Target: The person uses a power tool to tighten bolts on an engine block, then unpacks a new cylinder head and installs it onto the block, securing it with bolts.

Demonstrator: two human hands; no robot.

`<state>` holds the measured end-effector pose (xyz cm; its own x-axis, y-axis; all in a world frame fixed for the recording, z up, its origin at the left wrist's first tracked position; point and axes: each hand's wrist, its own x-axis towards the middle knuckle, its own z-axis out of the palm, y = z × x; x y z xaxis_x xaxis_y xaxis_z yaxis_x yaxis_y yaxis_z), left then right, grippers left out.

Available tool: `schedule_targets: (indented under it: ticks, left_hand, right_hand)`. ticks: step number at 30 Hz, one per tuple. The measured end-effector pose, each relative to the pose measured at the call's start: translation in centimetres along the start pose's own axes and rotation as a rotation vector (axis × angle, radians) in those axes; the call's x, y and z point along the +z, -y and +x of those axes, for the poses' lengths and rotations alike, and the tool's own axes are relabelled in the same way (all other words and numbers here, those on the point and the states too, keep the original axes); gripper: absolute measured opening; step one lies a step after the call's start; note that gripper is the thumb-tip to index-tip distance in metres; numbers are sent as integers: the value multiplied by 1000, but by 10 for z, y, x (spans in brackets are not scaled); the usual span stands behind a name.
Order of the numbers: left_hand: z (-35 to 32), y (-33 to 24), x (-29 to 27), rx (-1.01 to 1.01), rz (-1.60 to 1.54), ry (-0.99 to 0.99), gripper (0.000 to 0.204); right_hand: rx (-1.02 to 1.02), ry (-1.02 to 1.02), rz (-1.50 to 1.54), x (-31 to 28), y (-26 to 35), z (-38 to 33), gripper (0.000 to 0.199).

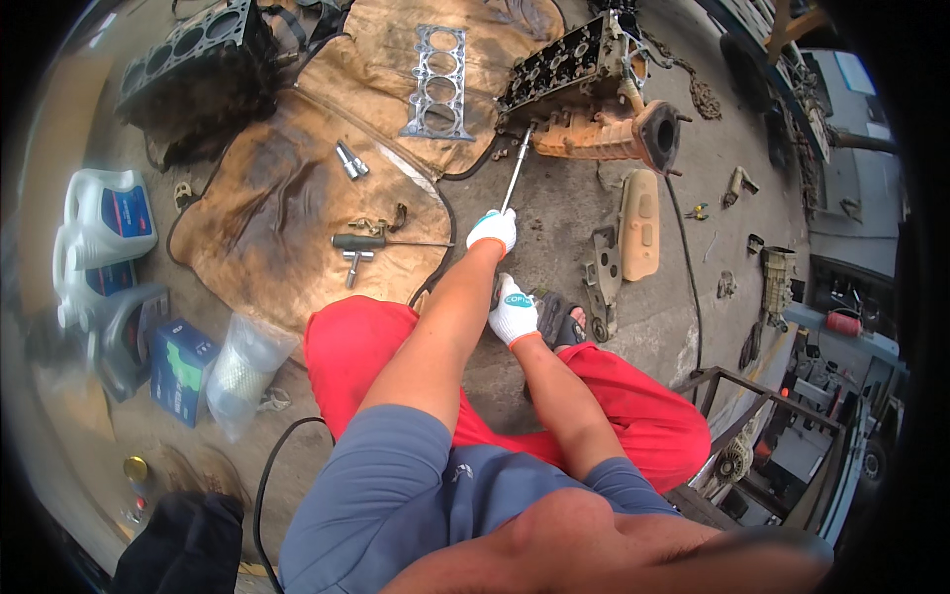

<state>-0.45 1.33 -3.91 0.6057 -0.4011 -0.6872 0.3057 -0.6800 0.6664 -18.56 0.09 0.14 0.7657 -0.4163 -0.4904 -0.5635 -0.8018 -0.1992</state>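
Note:
A long shiny metal socket extension bar (516, 173) slants away from me to the near edge of the rusty exhaust manifold (589, 137). The manifold sits against a dark cylinder head (564, 69). My left hand (492, 233), in a white glove with an orange cuff, is closed round the bar's near end. Lower and a little to the right, my gloved right hand (514, 309) is also closed. Something dark shows beside its fingers; I cannot tell whether it is the tool's handle. Several small fasteners (500, 154) lie below the cylinder head.
On the brown mat (247, 218) lie a head gasket (438, 84), sockets (350, 160) and a screwdriver (361, 242). An engine block (193, 79), jugs (114, 218) and a blue box (182, 371) stand left. A heat shield (640, 226) and hose (688, 247) lie right. Another person's boots (213, 470) show lower left.

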Motion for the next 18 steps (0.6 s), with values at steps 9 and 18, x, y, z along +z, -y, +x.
schedule_targets:
  ticks: [9, 18]
  left_hand:
    - [-22, -14, -24, -193, -262, 356, 67]
    - [-8, -46, 30, -268, -963, 346, 35]
  right_hand:
    - [-6, 277, -83, -75, 2, -53, 80]
    - [-169, 422, -125, -249, 15, -68, 67]
